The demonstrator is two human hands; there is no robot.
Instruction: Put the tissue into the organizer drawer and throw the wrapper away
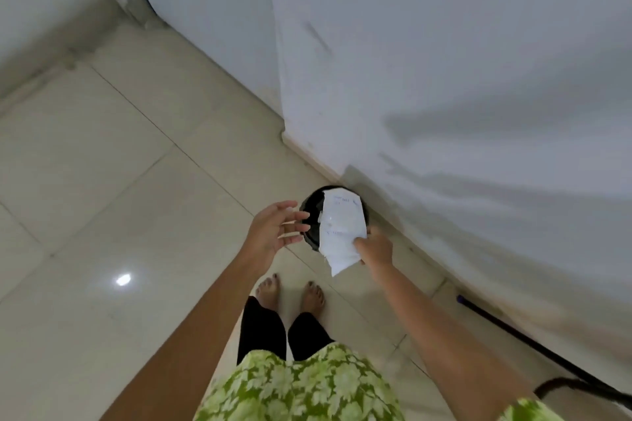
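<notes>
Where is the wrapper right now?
In the head view, the right hand holds the wrapper over the black bin by the wall.

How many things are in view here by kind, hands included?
Hands: 2, left hand open, right hand gripping the wrapper
Wrapper: 1, white
Bin: 1, black
Total: 4

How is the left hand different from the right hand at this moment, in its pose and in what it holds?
The left hand is open with fingers spread and holds nothing; the right hand is closed on the white wrapper. The left hand hovers beside the black bin, while the right hand holds the wrapper over the bin's opening. Both hands are bare and reach toward the bin, which stands on the tiled floor by the wall.
</notes>
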